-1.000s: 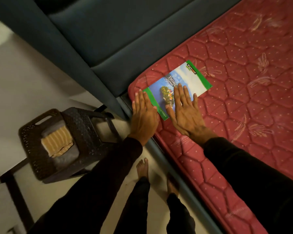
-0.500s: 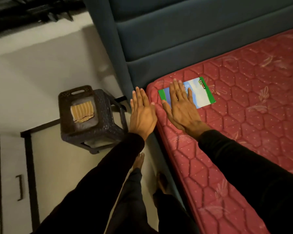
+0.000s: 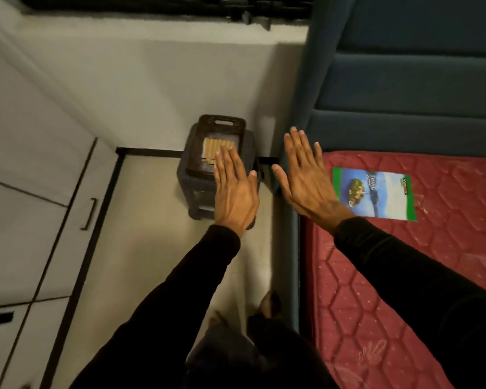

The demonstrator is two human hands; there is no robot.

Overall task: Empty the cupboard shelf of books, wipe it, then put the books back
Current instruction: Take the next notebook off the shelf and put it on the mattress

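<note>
Against the frame half a second back, I note both hands have come off the bed: the right hand (image 3: 310,181) no longer lies on the book (image 3: 373,192), and the left hand (image 3: 236,192) has swung out over the floor. The view has turned left as well, bringing more wall and cupboard into sight. Both hands are held flat, palms down, fingers (image 3: 300,147) straight and slightly spread, holding nothing. The book lies flat and face up on the red mattress (image 3: 404,276), near the mattress's head corner and just short of the blue headboard (image 3: 404,80); the right hand's wrist overlaps the book's near-left corner in my view, and I cannot tell whether it touches it. The book's left edge runs close to the mattress edge, beside the dark bed frame (image 3: 291,248). Open mattress extends to the right of the book and toward me. The pale floor (image 3: 152,248) forms a narrow strip between the bed frame and the white cupboard (image 3: 26,220) at left, whose doors carry dark handles (image 3: 89,214). A dark plastic stool (image 3: 216,169) stands at the far end of that strip against the wall, with something tan and ribbed on its seat; the left hand partly covers it in my view. The person's bare feet (image 3: 270,304) stand on the floor beside the bed frame.
</note>
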